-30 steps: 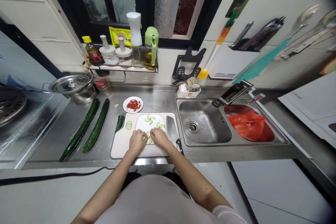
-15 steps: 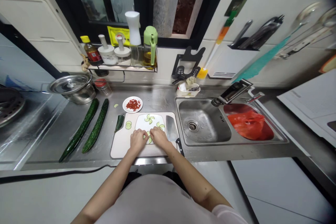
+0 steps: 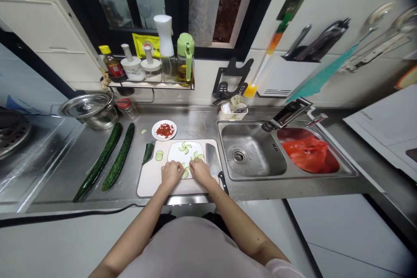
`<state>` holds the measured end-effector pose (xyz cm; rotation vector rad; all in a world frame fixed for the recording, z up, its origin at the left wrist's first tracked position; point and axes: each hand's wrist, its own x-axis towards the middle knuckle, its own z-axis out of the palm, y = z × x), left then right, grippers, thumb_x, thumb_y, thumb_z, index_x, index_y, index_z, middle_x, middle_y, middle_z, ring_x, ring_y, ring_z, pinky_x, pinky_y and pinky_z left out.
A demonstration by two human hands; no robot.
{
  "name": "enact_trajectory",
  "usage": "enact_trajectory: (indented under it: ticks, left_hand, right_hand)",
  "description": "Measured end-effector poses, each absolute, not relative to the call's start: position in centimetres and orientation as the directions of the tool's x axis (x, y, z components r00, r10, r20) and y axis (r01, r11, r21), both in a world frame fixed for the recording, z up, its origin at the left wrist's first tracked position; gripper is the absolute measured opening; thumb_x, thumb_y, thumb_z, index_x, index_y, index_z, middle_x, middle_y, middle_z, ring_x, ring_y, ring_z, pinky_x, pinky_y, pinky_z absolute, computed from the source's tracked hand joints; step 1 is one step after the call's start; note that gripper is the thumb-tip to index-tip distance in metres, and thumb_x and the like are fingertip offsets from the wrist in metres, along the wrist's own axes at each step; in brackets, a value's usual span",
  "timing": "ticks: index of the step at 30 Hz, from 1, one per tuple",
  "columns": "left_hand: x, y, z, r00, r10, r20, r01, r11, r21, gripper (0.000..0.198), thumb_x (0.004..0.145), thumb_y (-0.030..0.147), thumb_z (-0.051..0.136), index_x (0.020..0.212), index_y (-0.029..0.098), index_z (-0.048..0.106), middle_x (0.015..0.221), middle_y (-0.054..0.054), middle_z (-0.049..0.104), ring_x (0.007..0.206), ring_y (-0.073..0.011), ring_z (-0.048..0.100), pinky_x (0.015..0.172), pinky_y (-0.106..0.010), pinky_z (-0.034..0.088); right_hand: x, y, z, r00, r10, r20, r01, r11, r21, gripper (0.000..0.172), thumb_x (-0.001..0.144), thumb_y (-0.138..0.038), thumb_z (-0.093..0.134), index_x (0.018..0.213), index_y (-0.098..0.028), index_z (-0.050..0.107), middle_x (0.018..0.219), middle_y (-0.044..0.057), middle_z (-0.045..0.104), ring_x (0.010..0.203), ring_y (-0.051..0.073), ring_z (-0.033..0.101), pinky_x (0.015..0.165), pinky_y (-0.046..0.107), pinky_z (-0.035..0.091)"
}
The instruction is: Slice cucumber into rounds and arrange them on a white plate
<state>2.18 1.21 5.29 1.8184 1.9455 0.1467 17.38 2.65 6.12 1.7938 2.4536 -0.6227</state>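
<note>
A white plate (image 3: 176,153) lies on the pale cutting board (image 3: 151,182), with cut cucumber slices (image 3: 185,147) set in small fans near its edges. My left hand (image 3: 171,173) is over the plate's near left part, its thumb and finger pinched at a thin cucumber slice (image 3: 186,173). Across from it, my right hand (image 3: 201,170) has its fingers curled together above the near right part; what is between them, if anything, is hidden. Round cucumber slices (image 3: 159,155) lie stacked left of the plate. A kitchen knife (image 3: 213,158) rests along the board's right side.
A cucumber end piece (image 3: 148,153) lies at the board's left edge. Two whole cucumbers (image 3: 99,163) lie farther left. Behind the board is a small dish (image 3: 164,130) of red bits. The sink (image 3: 254,152) is to the right, a lidded pot (image 3: 91,110) back left.
My right hand has shifted slightly right, opening a wider gap between the hands over the near slices. My left hand stays nearly in place.
</note>
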Motion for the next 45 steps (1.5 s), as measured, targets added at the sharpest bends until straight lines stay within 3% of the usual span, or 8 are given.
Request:
enact_trajectory:
  ticks: [7, 30, 45]
  left_hand:
    - [2.3, 1.2, 5.6, -0.019, 0.962, -0.272, 0.915, 0.126, 0.384, 0.020, 0.081, 0.034, 0.052, 0.078, 0.021, 0.068, 0.094, -0.009, 0.066, 0.098, -0.0268, 0.055, 0.082, -0.037, 0.033]
    - [2.4, 1.3, 5.5, -0.039, 0.955, -0.294, 0.928, 0.144, 0.344, 0.020, 0.081, 0.034, 0.052, 0.078, 0.022, 0.067, 0.096, -0.007, 0.068, 0.099, -0.0254, 0.056, 0.084, -0.038, 0.035]
    - [2.5, 1.2, 5.6, -0.052, 0.960, -0.276, 0.933, 0.145, 0.330, 0.025, 0.084, 0.034, 0.047, 0.075, 0.022, 0.067, 0.095, -0.007, 0.067, 0.097, -0.0260, 0.056, 0.081, -0.038, 0.035]
  right_hand:
    - [17.1, 2.5, 5.9, -0.349, 0.901, -0.258, 0.927, 0.292, -0.236, 0.025, 0.093, -0.019, 0.039, 0.099, -0.019, 0.064, 0.106, 0.012, 0.060, 0.101, 0.022, 0.052, 0.075, 0.030, 0.041]
    - [17.0, 3.1, 6.5, -0.369, 0.896, -0.246, 0.916, 0.305, -0.262, 0.027, 0.093, -0.021, 0.038, 0.098, -0.019, 0.065, 0.104, 0.009, 0.061, 0.098, 0.020, 0.052, 0.076, 0.027, 0.039]
    - [15.0, 5.4, 6.3, -0.329, 0.899, -0.288, 0.932, 0.260, -0.251, 0.021, 0.089, -0.031, 0.054, 0.103, -0.018, 0.060, 0.108, 0.012, 0.063, 0.102, 0.021, 0.055, 0.078, 0.028, 0.040]
